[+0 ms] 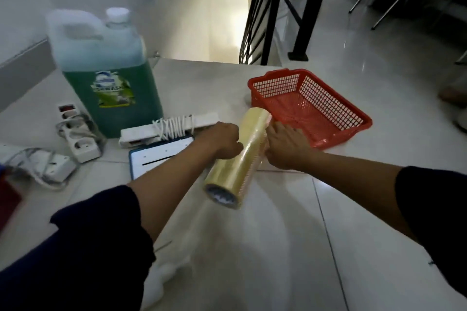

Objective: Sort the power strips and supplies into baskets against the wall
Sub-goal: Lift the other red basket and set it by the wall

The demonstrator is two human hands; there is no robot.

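A long stack of clear tape rolls [238, 156] is held above the floor between both hands, its dark core end facing me. My left hand [222, 140] grips its left side and my right hand [288, 146] presses its right side. Just beyond the stack's far end sits an empty red mesh basket [353, 124]. On the floor to the left lie a white power strip with its cord wound around it [169, 127], a second power strip [78, 131] and a third with a loose cable [48, 165].
A large jug of green liquid [108, 78] stands behind the power strips. A white board with a blue edge [156, 156] lies under my left forearm. A stairwell drop and black railing [267, 12] lie beyond the floor edge. A dark red object [7, 199] shows at far left.
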